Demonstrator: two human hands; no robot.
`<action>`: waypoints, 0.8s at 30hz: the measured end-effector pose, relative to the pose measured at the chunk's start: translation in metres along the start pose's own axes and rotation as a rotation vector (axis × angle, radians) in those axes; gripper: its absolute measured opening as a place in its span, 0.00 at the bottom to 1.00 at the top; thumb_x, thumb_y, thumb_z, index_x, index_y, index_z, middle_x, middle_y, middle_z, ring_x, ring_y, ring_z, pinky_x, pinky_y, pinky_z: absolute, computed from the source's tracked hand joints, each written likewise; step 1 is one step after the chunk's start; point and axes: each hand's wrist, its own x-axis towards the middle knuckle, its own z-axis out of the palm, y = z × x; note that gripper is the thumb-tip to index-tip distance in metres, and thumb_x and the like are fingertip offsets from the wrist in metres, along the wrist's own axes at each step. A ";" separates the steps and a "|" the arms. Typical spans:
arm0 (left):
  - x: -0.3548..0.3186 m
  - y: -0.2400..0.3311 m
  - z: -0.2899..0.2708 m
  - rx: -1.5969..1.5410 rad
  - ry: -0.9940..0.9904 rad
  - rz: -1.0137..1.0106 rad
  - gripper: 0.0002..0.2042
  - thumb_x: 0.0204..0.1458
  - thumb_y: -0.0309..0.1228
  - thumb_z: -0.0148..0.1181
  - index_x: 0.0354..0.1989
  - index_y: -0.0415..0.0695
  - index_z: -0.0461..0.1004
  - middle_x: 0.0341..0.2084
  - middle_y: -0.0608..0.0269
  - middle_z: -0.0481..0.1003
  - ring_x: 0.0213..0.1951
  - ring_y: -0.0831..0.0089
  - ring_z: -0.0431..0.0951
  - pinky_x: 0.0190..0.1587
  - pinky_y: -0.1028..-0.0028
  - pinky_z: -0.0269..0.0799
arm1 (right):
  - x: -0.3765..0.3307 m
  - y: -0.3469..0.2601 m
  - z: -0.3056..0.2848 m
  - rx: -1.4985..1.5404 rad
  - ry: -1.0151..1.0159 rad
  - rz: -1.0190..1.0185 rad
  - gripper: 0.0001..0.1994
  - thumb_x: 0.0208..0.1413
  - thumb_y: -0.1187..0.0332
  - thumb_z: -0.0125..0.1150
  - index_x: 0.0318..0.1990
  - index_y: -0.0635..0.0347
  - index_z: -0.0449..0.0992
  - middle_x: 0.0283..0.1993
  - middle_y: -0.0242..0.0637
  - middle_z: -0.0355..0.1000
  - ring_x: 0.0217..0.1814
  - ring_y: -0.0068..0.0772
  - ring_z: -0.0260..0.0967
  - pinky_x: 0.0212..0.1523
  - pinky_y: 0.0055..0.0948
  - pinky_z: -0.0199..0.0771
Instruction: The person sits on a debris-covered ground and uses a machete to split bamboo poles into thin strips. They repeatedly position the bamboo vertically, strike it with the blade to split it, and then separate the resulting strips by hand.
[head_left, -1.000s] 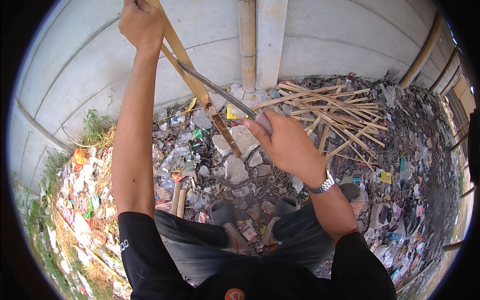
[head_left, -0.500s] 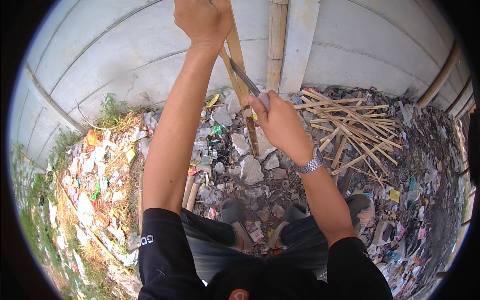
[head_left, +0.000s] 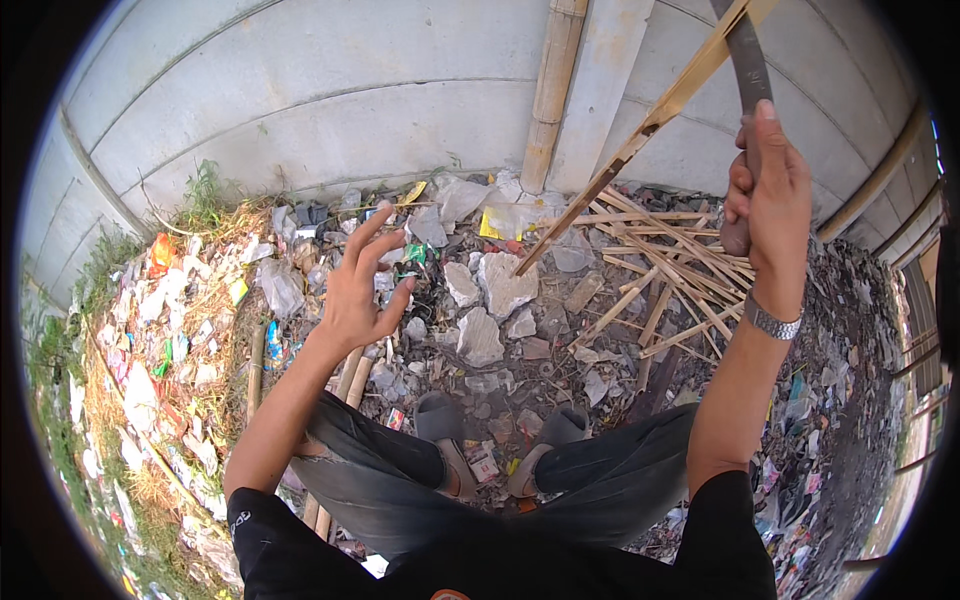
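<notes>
My right hand (head_left: 770, 195) grips the handle of a dark-bladed machete (head_left: 750, 72), which points up at the upper right. Its blade crosses a long split bamboo strip (head_left: 655, 118) near the top edge and seems to be lodged in it. The strip slants down to the left, its dark lower tip over a chunk of broken concrete (head_left: 505, 284). My left hand (head_left: 365, 290) is off the strip, held in the air at left of centre with fingers spread and nothing in them. The strip's upper end is cut off by the view.
A pile of split bamboo sticks (head_left: 690, 265) lies right of centre, below my right hand. A concrete panel wall (head_left: 400, 130) stands ahead, with a bamboo pole (head_left: 556, 95) upright against it. Rubble and litter cover the ground around my feet. Bamboo poles (head_left: 350, 380) lie beside my left leg.
My left hand has let go of the bamboo strip and come down, opening. My right hand has moved up and right with the machete, and the strip has swung over that way too.
</notes>
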 end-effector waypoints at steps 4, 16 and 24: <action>-0.033 -0.019 -0.010 -0.048 0.016 -0.267 0.28 0.54 0.26 0.63 0.64 0.42 0.63 0.66 0.45 0.61 0.46 0.65 0.81 0.38 0.71 0.81 | 0.009 -0.066 -0.055 -0.174 0.150 -0.141 0.28 0.65 0.40 0.54 0.38 0.62 0.73 0.18 0.23 0.56 0.14 0.13 0.51 0.16 0.18 0.55; -0.049 -0.015 -0.013 -0.010 -0.035 -0.307 0.26 0.52 0.22 0.61 0.62 0.41 0.65 0.63 0.47 0.65 0.36 0.68 0.81 0.35 0.72 0.79 | -0.035 0.229 0.033 -0.590 -0.110 0.183 0.33 0.67 0.42 0.51 0.39 0.73 0.77 0.25 0.50 0.71 0.29 0.49 0.72 0.34 0.42 0.69; -0.055 -0.012 -0.016 -0.066 -0.015 -0.368 0.25 0.56 0.22 0.60 0.63 0.41 0.65 0.65 0.49 0.65 0.36 0.72 0.81 0.33 0.77 0.75 | 0.007 -0.003 -0.002 -0.074 0.043 -0.029 0.24 0.64 0.45 0.60 0.32 0.61 0.71 0.18 0.24 0.60 0.15 0.17 0.56 0.17 0.23 0.60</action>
